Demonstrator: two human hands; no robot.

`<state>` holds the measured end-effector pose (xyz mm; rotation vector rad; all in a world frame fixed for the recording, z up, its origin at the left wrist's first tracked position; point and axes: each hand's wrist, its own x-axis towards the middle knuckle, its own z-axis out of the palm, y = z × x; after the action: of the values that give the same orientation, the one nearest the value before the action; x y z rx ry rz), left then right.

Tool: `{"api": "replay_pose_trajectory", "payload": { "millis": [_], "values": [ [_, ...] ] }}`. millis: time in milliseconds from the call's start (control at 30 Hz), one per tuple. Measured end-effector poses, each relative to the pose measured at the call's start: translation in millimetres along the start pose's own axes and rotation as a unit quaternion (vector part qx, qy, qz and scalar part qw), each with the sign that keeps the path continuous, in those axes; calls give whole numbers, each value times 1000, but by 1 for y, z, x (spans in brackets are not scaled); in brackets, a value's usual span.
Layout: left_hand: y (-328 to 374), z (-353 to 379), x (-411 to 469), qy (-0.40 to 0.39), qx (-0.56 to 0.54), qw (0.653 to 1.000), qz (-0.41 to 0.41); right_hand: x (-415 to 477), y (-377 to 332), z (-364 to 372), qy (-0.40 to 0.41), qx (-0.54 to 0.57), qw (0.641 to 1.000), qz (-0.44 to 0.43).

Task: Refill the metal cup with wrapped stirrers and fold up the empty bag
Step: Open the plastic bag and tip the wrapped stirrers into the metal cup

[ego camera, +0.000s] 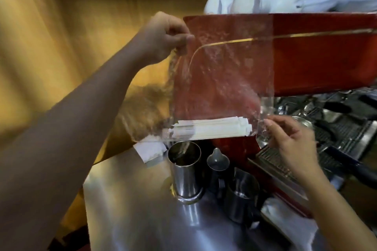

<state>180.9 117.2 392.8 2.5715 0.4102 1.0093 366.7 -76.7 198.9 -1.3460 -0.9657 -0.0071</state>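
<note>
The left hand and right hand are pinching a clear bag by opposite corners above the metal cup. Wrapped stirrers are lying blurred along its bottom, their count unreadable.

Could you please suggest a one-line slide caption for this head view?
Both hands hold a clear bag of wrapped stirrers above the metal cup.

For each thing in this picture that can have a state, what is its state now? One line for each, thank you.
Plastic bag: held up in the air, not folded, stirrers inside.
Wrapped stirrers: lying across the bottom of the bag, above the cup.
Metal cup: upright on the counter, seems empty.
Left hand: pinching the bag's upper corner.
Right hand: pinching the bag's lower edge.
Small pitcher: upright, contents not visible.
</note>
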Motion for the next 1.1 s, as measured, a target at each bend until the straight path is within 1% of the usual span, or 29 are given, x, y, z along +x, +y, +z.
{"api": "replay_pose_trajectory", "payload": {
  "millis": [133,333,500,633,767,867,1000,1100],
  "values": [
    [4,24,10,-5,-55,998,16,-6,-7,-32,34,-25,999,-8],
    [11,52,14,-3,-117,993,26,-15,-18,-62,56,-64,996,-9],
    [12,62,9,24,-144,989,25,-16,-22,-70,70,-86,994,-13],
    [1,63,1,28,-168,985,14,-14,-20,-66,60,-97,994,-3],
    [-18,57,-12,33,-186,982,0,-12,-22,-53,40,-113,993,-15],
    [-35,52,-24,53,-203,977,-24,-8,-25,-41,23,-114,993,-21],
    [-63,45,-45,67,-207,975,-46,2,-30,-23,-5,-142,989,-39],
    [-87,39,-60,83,-204,972,-80,11,-31,-6,-23,-144,989,-32]
  ]
}}
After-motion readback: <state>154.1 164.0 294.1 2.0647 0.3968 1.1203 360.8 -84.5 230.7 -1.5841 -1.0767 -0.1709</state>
